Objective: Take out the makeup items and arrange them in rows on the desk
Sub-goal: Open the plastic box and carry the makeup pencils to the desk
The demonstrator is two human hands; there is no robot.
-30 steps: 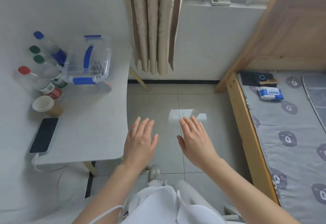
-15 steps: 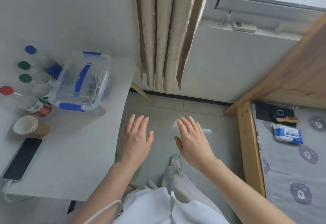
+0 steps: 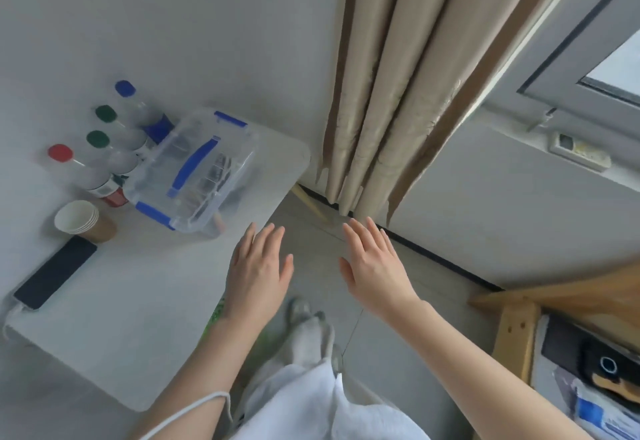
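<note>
A clear plastic box (image 3: 194,176) with a blue handle and blue clips stands shut at the far end of the white desk (image 3: 138,301); small dark items show faintly through its lid. My left hand (image 3: 259,270) hovers flat, fingers straight, over the desk's right edge, below and to the right of the box. My right hand (image 3: 375,266) is held out flat beside it over the floor. Both hands hold nothing.
Several bottles (image 3: 104,155) with blue, green and red caps stand left of the box. A stack of paper cups (image 3: 83,221) and a black phone (image 3: 55,271) lie nearer. Beige curtains (image 3: 398,86) hang ahead. A wooden bed frame (image 3: 519,329) stands at the right.
My view has tilted up and swung left, so the desk and box sit closer to the middle. Both hands stayed flat and moved forward, nearer the box.
</note>
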